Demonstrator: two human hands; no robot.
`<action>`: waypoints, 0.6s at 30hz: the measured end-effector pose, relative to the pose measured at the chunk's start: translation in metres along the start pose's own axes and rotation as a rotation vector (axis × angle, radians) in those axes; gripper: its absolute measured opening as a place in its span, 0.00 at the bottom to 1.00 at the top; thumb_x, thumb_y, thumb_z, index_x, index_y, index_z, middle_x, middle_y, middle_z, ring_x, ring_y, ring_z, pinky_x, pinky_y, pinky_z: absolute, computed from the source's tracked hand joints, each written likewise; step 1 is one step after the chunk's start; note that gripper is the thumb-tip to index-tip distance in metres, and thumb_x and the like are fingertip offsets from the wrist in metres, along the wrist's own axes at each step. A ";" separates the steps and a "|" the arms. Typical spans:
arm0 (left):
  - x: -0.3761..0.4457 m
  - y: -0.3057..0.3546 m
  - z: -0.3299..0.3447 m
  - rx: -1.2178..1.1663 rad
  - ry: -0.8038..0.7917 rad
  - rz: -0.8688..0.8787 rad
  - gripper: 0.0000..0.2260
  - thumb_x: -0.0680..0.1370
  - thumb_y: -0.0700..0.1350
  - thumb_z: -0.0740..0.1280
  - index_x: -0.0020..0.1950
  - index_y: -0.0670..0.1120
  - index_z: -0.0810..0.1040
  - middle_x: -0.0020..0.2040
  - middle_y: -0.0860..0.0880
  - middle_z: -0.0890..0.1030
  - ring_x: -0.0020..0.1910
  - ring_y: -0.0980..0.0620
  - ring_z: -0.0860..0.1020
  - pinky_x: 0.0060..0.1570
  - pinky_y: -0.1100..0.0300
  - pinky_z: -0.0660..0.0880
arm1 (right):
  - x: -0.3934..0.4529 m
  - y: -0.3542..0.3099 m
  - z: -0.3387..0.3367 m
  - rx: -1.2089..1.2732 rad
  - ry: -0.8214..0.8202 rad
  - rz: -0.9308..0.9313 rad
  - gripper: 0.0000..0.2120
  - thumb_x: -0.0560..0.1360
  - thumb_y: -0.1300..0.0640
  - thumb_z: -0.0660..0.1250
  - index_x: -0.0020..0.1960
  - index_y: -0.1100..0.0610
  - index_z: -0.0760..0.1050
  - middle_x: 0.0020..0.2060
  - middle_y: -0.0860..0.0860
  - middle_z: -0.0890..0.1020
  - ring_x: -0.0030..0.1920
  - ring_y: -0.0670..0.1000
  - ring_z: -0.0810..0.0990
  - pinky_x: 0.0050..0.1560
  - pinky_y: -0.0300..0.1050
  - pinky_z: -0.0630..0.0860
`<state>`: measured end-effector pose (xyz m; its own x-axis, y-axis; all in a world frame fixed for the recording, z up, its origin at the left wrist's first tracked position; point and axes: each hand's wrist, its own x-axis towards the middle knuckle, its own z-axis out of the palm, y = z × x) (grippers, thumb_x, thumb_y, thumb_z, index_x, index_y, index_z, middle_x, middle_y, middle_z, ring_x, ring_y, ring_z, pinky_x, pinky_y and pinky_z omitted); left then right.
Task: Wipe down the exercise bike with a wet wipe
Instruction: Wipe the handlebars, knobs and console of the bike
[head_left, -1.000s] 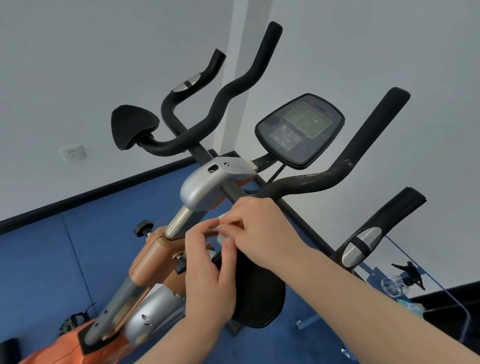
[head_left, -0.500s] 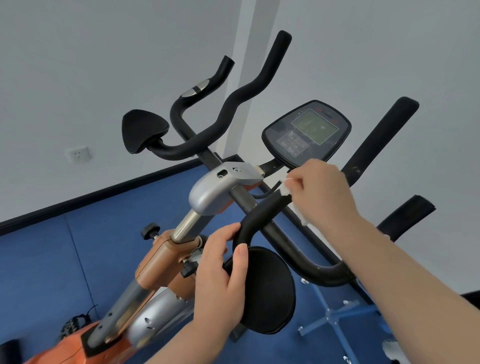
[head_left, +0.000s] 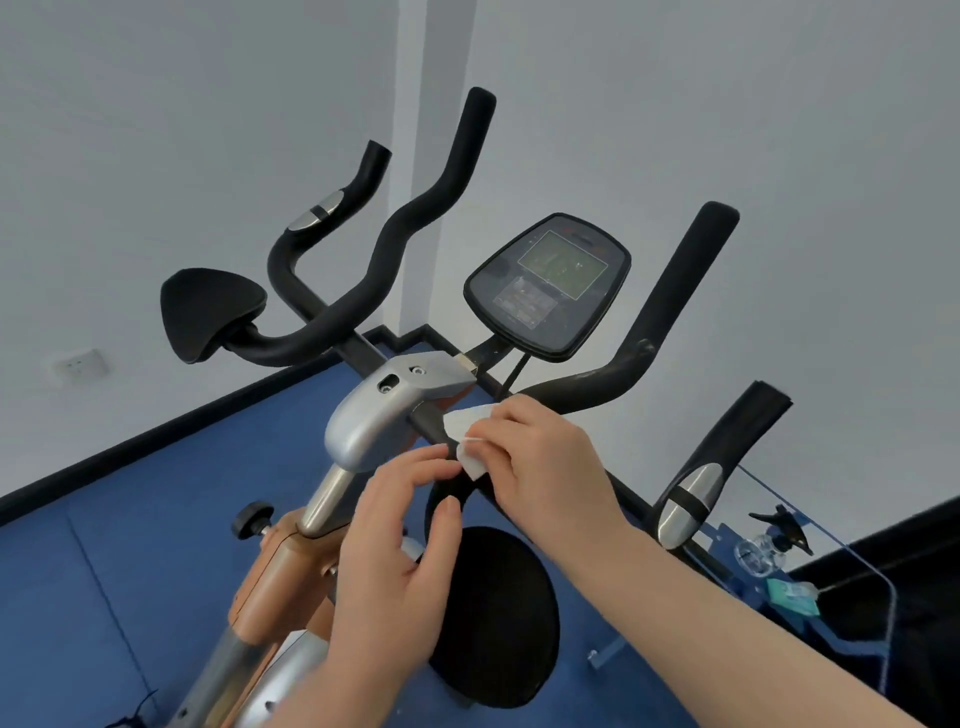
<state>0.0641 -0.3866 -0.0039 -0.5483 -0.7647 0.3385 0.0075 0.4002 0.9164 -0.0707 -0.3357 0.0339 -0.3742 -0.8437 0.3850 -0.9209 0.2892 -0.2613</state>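
The exercise bike fills the view: black handlebars (head_left: 405, 234), a dark console (head_left: 545, 291), a silver stem cover (head_left: 384, 421) and an orange frame (head_left: 270, 577). My right hand (head_left: 540, 462) pinches a small white wet wipe (head_left: 467, 436) against the black bar just right of the silver cover. My left hand (head_left: 400, 551) is below it with fingers spread, its fingertips near the bar by the round black elbow pad (head_left: 498, 618). It holds nothing.
A second black elbow pad (head_left: 208, 312) sits at the left. A glass side table (head_left: 810, 551) at the right carries a spray bottle (head_left: 769, 540) and a teal wipe pack (head_left: 792, 597). Blue floor and white walls surround the bike.
My right hand has slid the wipe back down the bar from near the console toward the silver cover. My left hand has let go of the bar and opened.
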 end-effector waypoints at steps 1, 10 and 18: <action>0.009 0.002 -0.002 0.027 -0.037 -0.002 0.11 0.74 0.49 0.63 0.55 0.58 0.75 0.57 0.63 0.76 0.62 0.62 0.72 0.58 0.72 0.66 | 0.000 0.006 -0.001 -0.006 0.050 0.019 0.04 0.73 0.60 0.69 0.43 0.58 0.82 0.38 0.50 0.78 0.37 0.50 0.78 0.35 0.45 0.77; 0.065 0.024 0.017 0.148 -0.364 0.009 0.16 0.77 0.46 0.63 0.63 0.58 0.70 0.56 0.66 0.73 0.54 0.65 0.71 0.56 0.68 0.67 | 0.031 0.078 -0.058 -0.026 0.343 0.489 0.07 0.74 0.60 0.67 0.43 0.54 0.84 0.42 0.50 0.81 0.42 0.51 0.78 0.45 0.42 0.71; 0.063 0.012 0.026 0.235 -0.392 0.148 0.19 0.78 0.48 0.61 0.68 0.55 0.67 0.64 0.64 0.68 0.66 0.68 0.61 0.56 0.83 0.53 | 0.027 0.068 -0.043 0.042 0.479 0.631 0.07 0.75 0.59 0.67 0.48 0.56 0.84 0.44 0.45 0.77 0.44 0.46 0.75 0.43 0.22 0.64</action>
<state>0.0078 -0.4164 0.0227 -0.8299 -0.4609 0.3143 -0.0548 0.6280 0.7763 -0.1484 -0.3196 0.0652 -0.8390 -0.2369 0.4899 -0.5183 0.6223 -0.5866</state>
